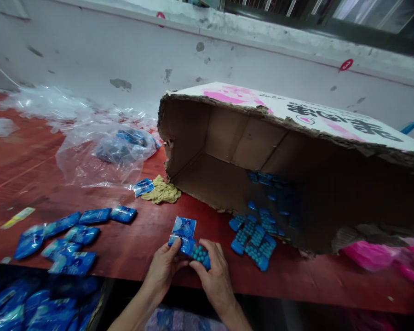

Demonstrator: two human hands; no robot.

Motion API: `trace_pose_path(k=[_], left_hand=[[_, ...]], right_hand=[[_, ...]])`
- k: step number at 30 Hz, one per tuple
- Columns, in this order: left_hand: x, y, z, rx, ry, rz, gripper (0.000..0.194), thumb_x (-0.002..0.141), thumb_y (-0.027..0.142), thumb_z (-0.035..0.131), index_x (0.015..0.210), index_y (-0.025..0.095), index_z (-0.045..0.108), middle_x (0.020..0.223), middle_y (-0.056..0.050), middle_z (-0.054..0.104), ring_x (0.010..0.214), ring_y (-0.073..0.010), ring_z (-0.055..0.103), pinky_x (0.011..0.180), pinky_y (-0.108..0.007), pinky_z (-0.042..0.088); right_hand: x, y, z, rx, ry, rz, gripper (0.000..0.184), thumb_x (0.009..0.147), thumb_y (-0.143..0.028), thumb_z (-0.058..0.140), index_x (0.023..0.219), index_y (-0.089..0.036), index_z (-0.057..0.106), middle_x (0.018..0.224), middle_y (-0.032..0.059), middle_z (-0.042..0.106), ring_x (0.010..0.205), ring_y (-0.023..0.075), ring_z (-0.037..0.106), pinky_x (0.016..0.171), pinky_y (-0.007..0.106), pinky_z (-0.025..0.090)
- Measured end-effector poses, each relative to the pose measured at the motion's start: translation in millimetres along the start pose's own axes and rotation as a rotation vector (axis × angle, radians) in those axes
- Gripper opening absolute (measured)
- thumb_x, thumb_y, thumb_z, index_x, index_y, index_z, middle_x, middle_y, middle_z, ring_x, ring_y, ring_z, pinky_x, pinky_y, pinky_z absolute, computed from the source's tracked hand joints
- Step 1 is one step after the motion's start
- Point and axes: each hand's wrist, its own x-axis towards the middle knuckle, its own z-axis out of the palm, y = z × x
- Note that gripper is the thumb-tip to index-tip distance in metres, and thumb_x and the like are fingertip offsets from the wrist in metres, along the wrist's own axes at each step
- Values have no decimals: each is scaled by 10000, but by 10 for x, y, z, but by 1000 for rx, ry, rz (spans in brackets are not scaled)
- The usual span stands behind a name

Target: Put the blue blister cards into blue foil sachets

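Near the table's front edge, my left hand (165, 264) pinches a small blue printed packet (187, 246) between thumb and fingers. My right hand (214, 266) grips a blue piece covered in teal round knobs (200, 255), one end of it meeting the packet's open side. Whether the piece is partly inside cannot be made out. Just beyond my fingers lies a flat blue printed packet (184, 226). Several similar knobbed blue pieces (254, 241) are heaped to the right, at the mouth of a cardboard box (224, 138) lying on its side.
Filled blue packets (71, 234) lie in a loose group at left. Below the edge, a container holds many blue packets (37, 303). Clear plastic bags (100, 147), a yellow crumpled cloth (162, 191) and a yellow strip (18, 218) are on the red table (124, 248). Pink plastic (372, 255) is at right.
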Motion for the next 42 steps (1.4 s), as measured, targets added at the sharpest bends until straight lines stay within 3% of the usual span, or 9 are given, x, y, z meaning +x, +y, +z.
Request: trace_pose_path(k=[5, 8, 14, 18, 23, 27, 33, 37, 42], left_hand=[[-12, -64, 58, 36, 18, -8, 246, 598, 284, 726, 766, 115, 663, 661, -58, 699, 604, -173, 640, 607, -285, 506], [-14, -83, 73, 6, 22, -35, 218, 594, 242, 733, 765, 129, 657, 671, -35, 696, 612, -154, 637, 614, -261, 504], [-31, 27, -27, 8, -97, -187, 220, 647, 245, 698, 830, 151, 621, 746, -44, 704, 616, -167, 651, 563, -266, 513], [-55, 69, -66, 25, -146, -231, 219, 680, 233, 670, 872, 143, 615, 793, -70, 708, 640, -183, 662, 543, -260, 512], [-82, 73, -26, -111, -177, -232, 141, 719, 192, 630, 843, 127, 638, 813, -67, 712, 698, -167, 658, 672, -287, 514], [-118, 43, 51, -127, -169, -247, 69, 694, 128, 641, 763, 119, 642, 786, -66, 715, 707, -173, 661, 760, -314, 493], [-128, 85, 180, -111, -69, -217, 96, 723, 207, 620, 713, 114, 640, 716, -82, 710, 702, -194, 661, 731, -306, 492], [-103, 125, 88, -86, -206, -245, 164, 733, 222, 610, 842, 106, 651, 795, -99, 713, 793, -213, 656, 763, -316, 480], [-143, 127, 2, -88, -418, -335, 222, 742, 208, 593, 924, 97, 652, 827, -123, 708, 788, -226, 659, 738, -321, 474]], right_hand=[[-31, -44, 102, -67, 6, -53, 473, 770, -151, 565, 1223, -216, 442, 1054, 85, 612, 945, 236, 558, 796, 380, 507], [-23, -104, 113, 11, -14, -47, 494, 764, -110, 545, 1236, -222, 453, 1106, 86, 597, 1009, 241, 534, 866, 412, 471], [118, -85, -182, 649, -270, 240, 334, 785, -97, 508, 1069, -251, 596, 1118, 27, 607, 1044, 184, 551, 921, 343, 430], [160, -41, -221, 895, -246, 353, 309, 722, -117, 594, 1005, -236, 625, 981, 7, 653, 920, 177, 601, 822, 308, 478], [96, -56, -49, 774, -116, 339, 333, 693, -109, 619, 1005, -226, 623, 960, 27, 647, 897, 178, 598, 814, 305, 475], [23, 29, 70, 863, 23, 451, 302, 695, -136, 605, 989, -204, 586, 867, 27, 656, 780, 158, 620, 700, 278, 512], [-68, 29, 130, 652, 39, 427, 353, 724, -138, 586, 1071, -197, 559, 922, 50, 652, 818, 163, 611, 754, 298, 503], [-35, -33, 50, 645, 2, 371, 459, 676, -142, 656, 1112, -243, 552, 977, 29, 632, 918, 177, 591, 826, 308, 482], [32, 12, -59, 806, -195, 291, 701, 607, -275, 756, 1241, -279, 455, 1215, 53, 545, 1109, 229, 512, 938, 383, 402]])
